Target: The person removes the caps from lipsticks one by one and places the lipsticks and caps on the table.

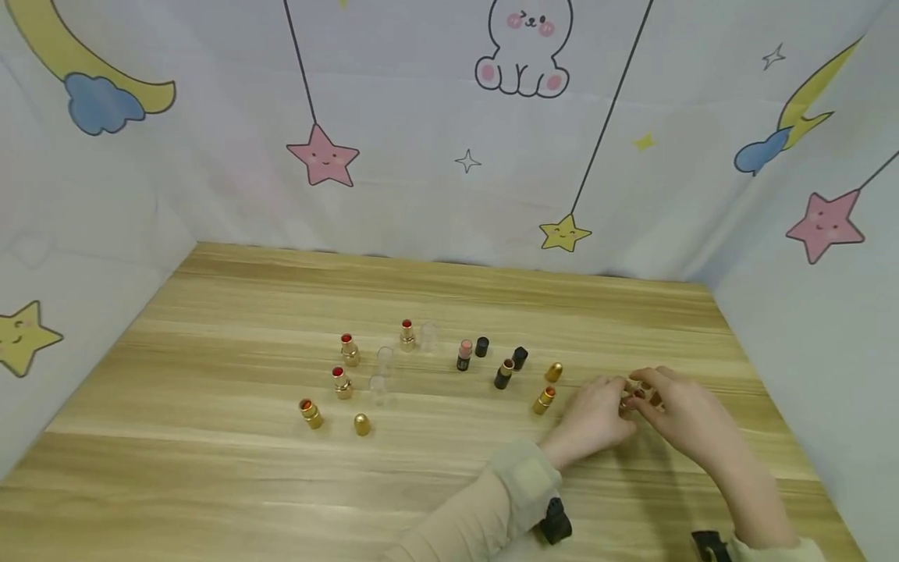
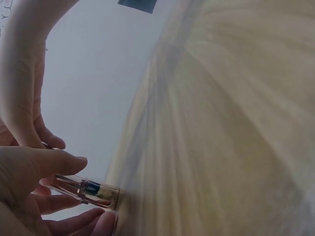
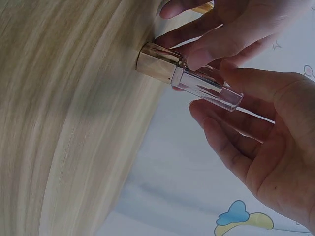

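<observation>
At the right of the table, both hands meet at a lipstick (image 3: 156, 63) with a gold base and a clear cap (image 3: 206, 91). It stands upright with its base down at the wood. My left hand (image 1: 593, 414) pinches it around the middle, thumb on the near side and fingers behind. With thumb and fingertips, my right hand (image 1: 684, 417) grips the upper end of the clear cap. In the left wrist view the left thumb and fingers surround the lipstick (image 2: 91, 191). Fingers hide much of it in the head view.
Left of the hands stand an uncapped gold lipstick (image 1: 544, 400) and its gold cap (image 1: 554, 372). Further left are a black lipstick (image 1: 502, 375), a pink lipstick (image 1: 464, 355), black caps (image 1: 520, 357), several red lipsticks (image 1: 342, 382) and clear caps (image 1: 378, 389). A printed cloth (image 1: 421, 203) borders the table.
</observation>
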`<state>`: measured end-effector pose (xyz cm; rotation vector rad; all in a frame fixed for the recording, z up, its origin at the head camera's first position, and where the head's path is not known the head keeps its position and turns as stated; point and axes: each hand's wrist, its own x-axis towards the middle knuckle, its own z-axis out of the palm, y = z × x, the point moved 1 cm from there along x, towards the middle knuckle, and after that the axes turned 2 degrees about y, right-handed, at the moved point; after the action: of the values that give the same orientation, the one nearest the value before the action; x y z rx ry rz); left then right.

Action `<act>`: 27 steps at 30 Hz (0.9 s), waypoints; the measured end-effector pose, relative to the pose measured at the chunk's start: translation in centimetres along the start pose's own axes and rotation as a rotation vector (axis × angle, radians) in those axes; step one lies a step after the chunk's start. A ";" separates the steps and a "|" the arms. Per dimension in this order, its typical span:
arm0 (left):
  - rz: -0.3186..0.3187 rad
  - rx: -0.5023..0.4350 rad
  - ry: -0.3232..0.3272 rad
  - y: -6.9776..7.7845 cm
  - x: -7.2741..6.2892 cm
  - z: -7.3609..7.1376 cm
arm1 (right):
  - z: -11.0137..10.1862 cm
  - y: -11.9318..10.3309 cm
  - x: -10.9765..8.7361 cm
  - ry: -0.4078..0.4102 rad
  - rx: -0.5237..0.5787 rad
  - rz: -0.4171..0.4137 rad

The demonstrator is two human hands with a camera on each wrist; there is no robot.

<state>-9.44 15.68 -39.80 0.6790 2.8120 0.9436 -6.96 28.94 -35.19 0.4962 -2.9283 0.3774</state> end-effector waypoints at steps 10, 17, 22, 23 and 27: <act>0.066 0.014 0.030 -0.4 0.8 0.7 | 0.4 -0.2 0.0 0.075 0.020 -0.031; 0.048 -0.001 0.022 -0.4 0.9 1.0 | 0.7 -0.3 -0.3 0.112 0.026 -0.047; 0.073 0.020 0.027 -0.4 1.0 1.1 | 0.6 -0.3 -0.6 0.128 0.032 -0.052; 0.070 0.016 0.024 -0.3 1.0 1.0 | 0.5 -0.3 -0.7 0.135 0.031 -0.057; 0.049 -0.023 0.008 -0.3 1.0 0.9 | 0.2 -0.3 -0.9 0.147 0.027 -0.066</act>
<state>-10.25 16.44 -40.66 0.7462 2.7984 0.9871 -6.03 28.84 -35.52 0.5429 -2.7613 0.4268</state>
